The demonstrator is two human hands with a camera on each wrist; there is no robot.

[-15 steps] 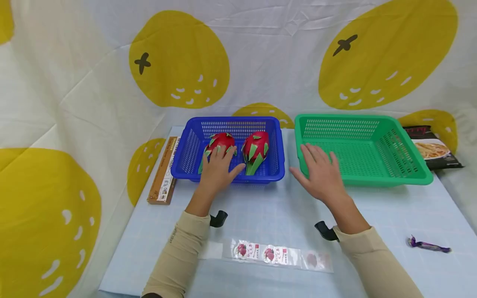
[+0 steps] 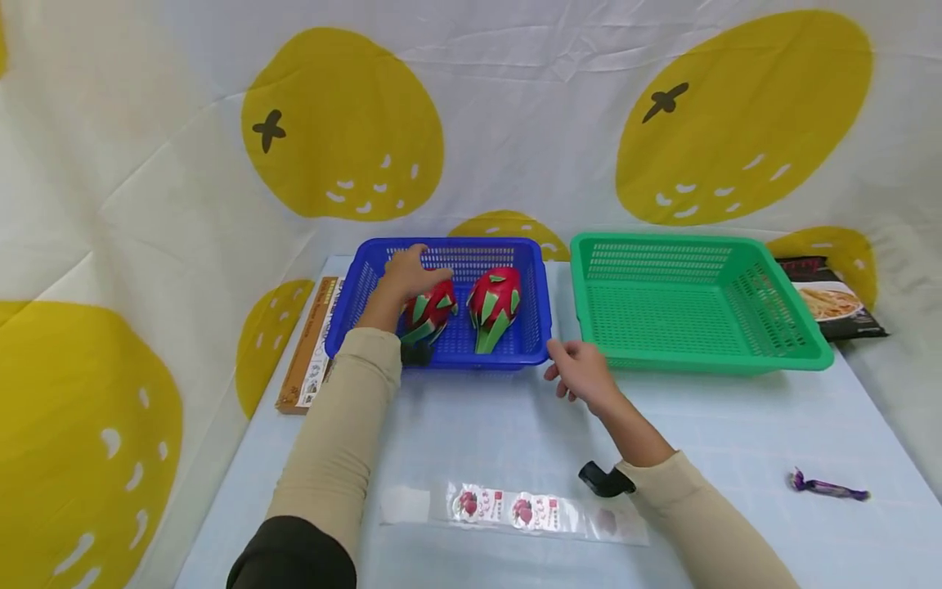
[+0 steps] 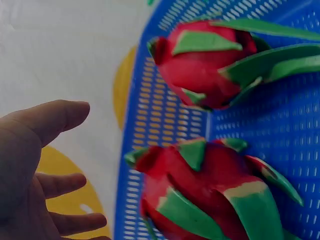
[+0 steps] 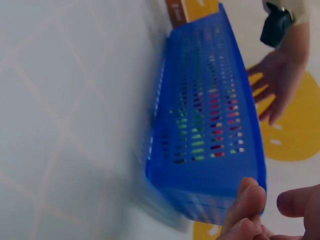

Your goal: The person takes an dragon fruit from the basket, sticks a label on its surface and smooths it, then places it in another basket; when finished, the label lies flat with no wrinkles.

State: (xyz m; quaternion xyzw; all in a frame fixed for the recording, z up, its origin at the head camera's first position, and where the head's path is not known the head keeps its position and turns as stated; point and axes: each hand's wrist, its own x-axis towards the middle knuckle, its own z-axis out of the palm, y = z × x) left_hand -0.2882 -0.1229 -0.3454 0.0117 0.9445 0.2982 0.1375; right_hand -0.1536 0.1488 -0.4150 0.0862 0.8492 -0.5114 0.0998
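Two red dragon fruits with green scales lie in a blue plastic basket (image 2: pixel 508 360). My left hand (image 2: pixel 407 274) is over the far left part of the basket, partly covering the left dragon fruit (image 2: pixel 434 312) in the head view. Its thumb and fingers are spread and hold nothing, as the left wrist view shows. The right dragon fruit (image 2: pixel 495 296) lies beside it. My right hand (image 2: pixel 581 375) is at the basket's near right corner. In the right wrist view its fingers (image 4: pixel 250 200) are right at the rim, with the thumb apart from it.
A green basket (image 2: pixel 662 315) stands to the right, with a black food packet (image 2: pixel 832 298) behind its right end. A brown box (image 2: pixel 305 360) lies along the blue basket's left side. In front are a strip of clear packets with dragon fruit labels (image 2: pixel 508 509) and a purple-wrapped stick (image 2: pixel 830 488).
My left hand has moved forward, from over the left dragon fruit toward the basket's far side. The right hand has come back and left, from the green basket's edge to the blue basket's corner.
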